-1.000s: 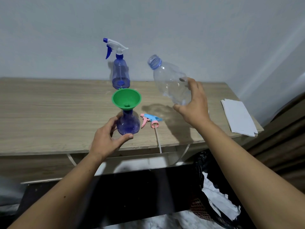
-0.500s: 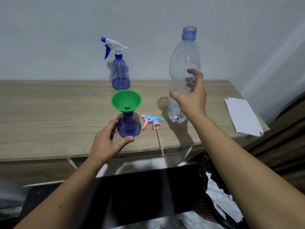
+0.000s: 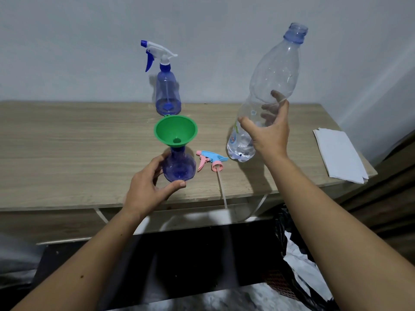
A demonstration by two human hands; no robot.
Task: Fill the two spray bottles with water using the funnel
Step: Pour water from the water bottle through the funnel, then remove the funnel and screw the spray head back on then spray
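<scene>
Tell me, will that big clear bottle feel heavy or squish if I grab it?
Probably light: the clear bottle looks almost empty, with only a little water near its bottom. Its thin see-through plastic would likely dent where the right hand grips. Tall, capless and tilted now, it could tip easily when set down.

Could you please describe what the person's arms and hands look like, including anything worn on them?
Both forearms are bare up to the frame edge, with no sleeves in view. The left hand and right hand wear no gloves, rings, watch or bracelets. The nails look short and unpainted.
</scene>
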